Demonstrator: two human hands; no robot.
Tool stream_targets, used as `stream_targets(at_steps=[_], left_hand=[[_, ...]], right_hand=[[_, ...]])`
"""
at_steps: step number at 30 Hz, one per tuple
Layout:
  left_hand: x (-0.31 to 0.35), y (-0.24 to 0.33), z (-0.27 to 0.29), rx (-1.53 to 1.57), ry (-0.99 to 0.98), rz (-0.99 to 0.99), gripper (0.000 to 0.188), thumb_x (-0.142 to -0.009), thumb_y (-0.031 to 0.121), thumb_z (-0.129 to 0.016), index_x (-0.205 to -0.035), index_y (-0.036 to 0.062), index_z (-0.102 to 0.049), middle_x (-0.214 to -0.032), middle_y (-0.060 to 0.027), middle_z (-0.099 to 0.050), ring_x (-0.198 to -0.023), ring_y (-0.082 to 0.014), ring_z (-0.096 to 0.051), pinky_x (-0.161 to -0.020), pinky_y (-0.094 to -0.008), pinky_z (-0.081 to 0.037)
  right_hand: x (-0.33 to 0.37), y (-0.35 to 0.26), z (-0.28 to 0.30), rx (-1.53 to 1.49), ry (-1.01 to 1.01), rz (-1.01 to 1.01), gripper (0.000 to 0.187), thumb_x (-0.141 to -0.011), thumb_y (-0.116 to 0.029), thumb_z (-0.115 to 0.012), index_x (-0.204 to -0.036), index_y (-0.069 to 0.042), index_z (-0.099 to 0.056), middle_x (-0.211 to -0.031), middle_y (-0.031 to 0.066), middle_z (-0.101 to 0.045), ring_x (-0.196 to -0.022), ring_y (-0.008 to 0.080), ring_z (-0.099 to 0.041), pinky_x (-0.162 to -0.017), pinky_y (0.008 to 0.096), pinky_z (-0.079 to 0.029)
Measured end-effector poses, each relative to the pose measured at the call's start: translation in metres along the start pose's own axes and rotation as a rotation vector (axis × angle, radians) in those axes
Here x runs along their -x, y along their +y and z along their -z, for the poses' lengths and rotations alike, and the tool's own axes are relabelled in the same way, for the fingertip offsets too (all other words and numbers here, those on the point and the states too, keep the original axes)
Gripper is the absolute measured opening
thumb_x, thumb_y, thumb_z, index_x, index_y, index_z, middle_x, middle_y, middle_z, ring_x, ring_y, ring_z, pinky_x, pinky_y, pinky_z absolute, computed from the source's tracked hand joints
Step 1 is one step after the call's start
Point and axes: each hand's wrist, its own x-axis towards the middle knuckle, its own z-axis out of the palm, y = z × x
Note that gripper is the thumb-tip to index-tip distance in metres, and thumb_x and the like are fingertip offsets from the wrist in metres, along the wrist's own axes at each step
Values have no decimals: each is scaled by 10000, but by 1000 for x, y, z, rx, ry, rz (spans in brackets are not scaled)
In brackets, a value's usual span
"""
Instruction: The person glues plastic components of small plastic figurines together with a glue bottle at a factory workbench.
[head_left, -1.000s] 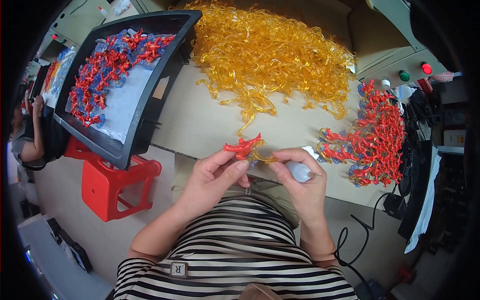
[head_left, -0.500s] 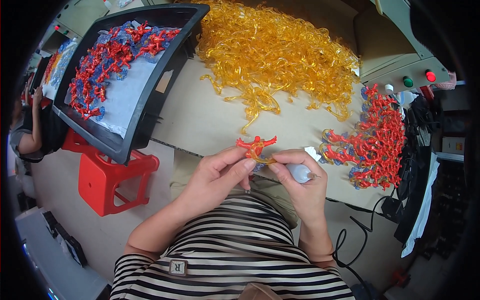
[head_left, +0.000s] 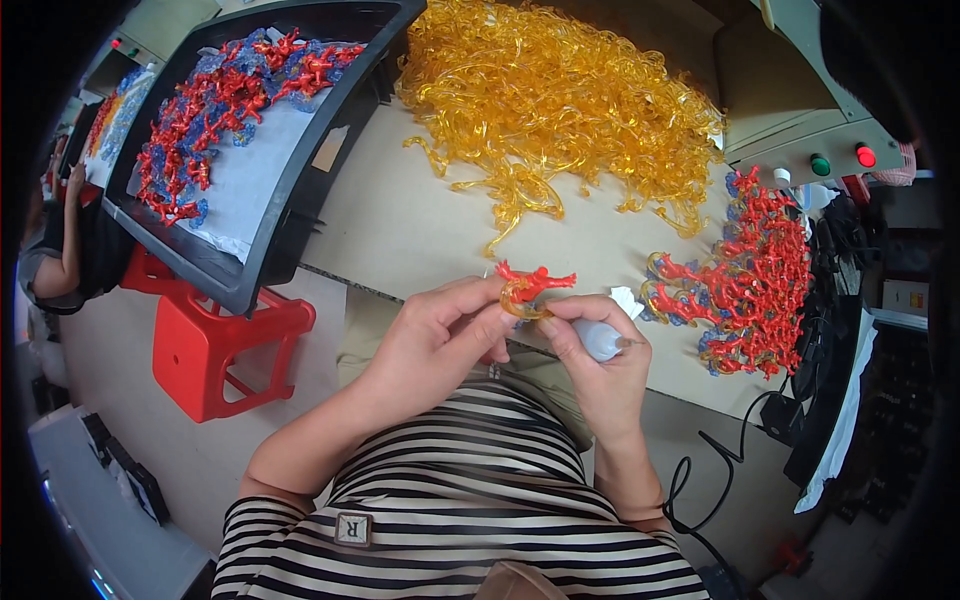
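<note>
Near the table's front edge, my left hand (head_left: 435, 340) is closed on a small red figurine (head_left: 540, 281), gripping it low down. A clear amber strip (head_left: 516, 300) curves round the figurine's front and left side. My right hand (head_left: 612, 375) pinches the strip's right end between thumb and forefinger. That same hand keeps a small whitish squeeze bottle (head_left: 600, 343) tucked in its curled fingers, its thin tip pointing right. A little blue shows under the figurine; its lower part is hidden by my left fingers.
A large heap of amber strips (head_left: 560, 110) covers the table's back. Rows of red figurines with amber and blue parts (head_left: 755, 280) stand at right. A black tray (head_left: 290, 200) of red and blue figurines is at left, above a red stool (head_left: 215, 350). Another person's arm (head_left: 72, 235) shows far left.
The figurine has turned and shifted a little to the right in my fingers, with the amber strip now more to its left. Both hands keep their holds.
</note>
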Motion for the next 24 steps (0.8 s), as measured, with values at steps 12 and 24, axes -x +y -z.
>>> stream_targets(at_steps=[12,24], left_hand=[[-1,-1,4,33,-63,148,233,-923,115,-461,-1089,-32,-534,-822,-30,-554,-691,-75,-529,-653,-214,-453],[-5,-8,-9,159,19,81,236,-906,104,-476,-1105,-11,-529,-779,-6,-549,-649,-51,-504,-608,-195,-435]], right_hand=[[-9,-13,9,389,-94,231,167,-750,-32,-668,-906,-29,-610,-823,78,-615,-719,175,-598,-644,257,-466],[-9,-4,5,311,11,260,126,-759,-26,-665,-870,-20,-606,-805,80,-616,-703,159,-580,-616,255,-456]])
